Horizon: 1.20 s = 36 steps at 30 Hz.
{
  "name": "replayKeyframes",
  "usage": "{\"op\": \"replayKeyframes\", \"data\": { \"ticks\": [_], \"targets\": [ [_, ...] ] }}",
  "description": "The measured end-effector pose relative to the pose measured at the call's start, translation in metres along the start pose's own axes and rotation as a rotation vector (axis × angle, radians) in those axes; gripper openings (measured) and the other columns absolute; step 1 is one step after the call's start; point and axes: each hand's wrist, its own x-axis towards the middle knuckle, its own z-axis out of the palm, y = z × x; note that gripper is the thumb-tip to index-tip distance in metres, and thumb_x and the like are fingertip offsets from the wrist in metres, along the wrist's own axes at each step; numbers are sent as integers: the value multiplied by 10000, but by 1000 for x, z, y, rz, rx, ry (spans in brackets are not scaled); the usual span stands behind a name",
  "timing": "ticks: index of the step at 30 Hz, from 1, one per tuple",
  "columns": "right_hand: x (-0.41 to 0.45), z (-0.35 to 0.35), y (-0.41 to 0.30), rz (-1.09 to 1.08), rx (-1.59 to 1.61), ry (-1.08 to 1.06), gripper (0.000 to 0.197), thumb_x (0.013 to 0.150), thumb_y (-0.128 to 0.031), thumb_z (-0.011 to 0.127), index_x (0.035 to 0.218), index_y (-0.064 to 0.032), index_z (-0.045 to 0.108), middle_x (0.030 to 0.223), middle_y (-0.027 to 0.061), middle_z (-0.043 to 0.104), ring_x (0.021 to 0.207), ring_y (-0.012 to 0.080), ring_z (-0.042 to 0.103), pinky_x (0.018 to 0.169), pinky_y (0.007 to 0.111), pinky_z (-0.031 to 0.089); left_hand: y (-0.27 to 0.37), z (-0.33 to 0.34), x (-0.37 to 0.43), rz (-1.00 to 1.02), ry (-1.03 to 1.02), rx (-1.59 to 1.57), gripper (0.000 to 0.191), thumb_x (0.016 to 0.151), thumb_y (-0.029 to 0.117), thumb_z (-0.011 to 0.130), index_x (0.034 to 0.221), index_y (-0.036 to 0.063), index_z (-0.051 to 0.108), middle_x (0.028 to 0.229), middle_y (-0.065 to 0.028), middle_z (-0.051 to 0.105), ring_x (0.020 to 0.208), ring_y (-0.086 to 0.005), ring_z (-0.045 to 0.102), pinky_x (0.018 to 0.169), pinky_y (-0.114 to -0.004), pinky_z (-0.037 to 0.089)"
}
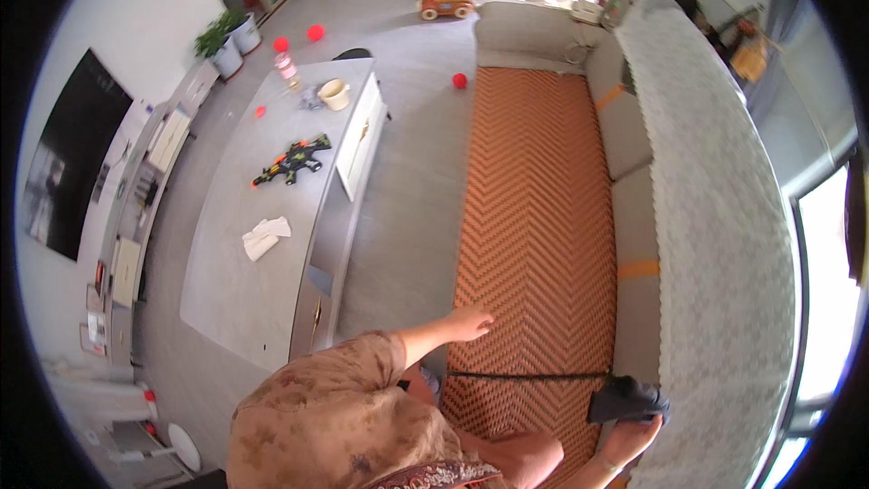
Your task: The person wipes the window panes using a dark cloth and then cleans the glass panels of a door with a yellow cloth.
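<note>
My right hand holds a dark grey cloth against the lower part of the sofa back, where the seat mat meets the grey cushions. Over the seat of the sofa lies an orange-brown woven mat with a zigzag pattern and a dark seam across it. My left hand hovers at or just above the mat's left edge, with nothing seen in it; its fingers look loosely curled. One of my knees rests on the mat between my arms. A pale lace-edged cover lies along the top of the sofa back.
Left of the sofa stands a long grey coffee table with a toy gun, crumpled tissues, a cream cup and a pink-labelled bottle. Several red balls and a ride-on toy car are on the floor.
</note>
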Motion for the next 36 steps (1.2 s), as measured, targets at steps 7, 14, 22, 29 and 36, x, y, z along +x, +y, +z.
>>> {"op": "replayKeyframes", "data": {
  "ticks": [7,14,22,29,36],
  "targets": [
    [6,34,76,193,-104,211,391,911,-302,430,1220,-68,482,1280,107,484,1156,259,460,992,439,354,-266,25,-152,-1070,661,-111,652,778,370,600,1246,-48,424,1280,-229,445,1184,-366,433,991,-421,362],
    [10,97,129,345,-209,100,430,888,-303,463,1236,-50,463,1264,123,490,1176,288,445,994,452,354,-364,26,-278,-1328,607,-260,879,706,340,670,1325,-116,246,1379,-276,286,1282,-383,304,1066,-426,253],
    [-16,147,162,408,-156,139,413,893,-293,439,1231,-60,488,1269,109,509,1177,284,456,1004,449,349,-390,64,-271,-1333,577,-197,1039,665,334,700,1368,-125,87,1443,-298,103,1373,-368,28,1115,-437,49],
    [-56,199,152,458,-154,163,462,899,-296,420,1289,-48,426,1320,115,458,1208,284,422,1034,450,299,-376,39,-272,-1378,374,-382,1128,684,381,711,1390,-77,-40,1469,-261,-76,1367,-393,-80,1110,-460,10],
    [-82,221,156,455,-165,226,429,896,-281,431,1247,-36,466,1273,113,501,1179,272,447,1024,444,314,-375,32,-271,-1399,356,-480,1174,674,411,731,1403,-32,-76,1474,-227,-127,1348,-440,-103,1108,-476,34]
  ]
}}
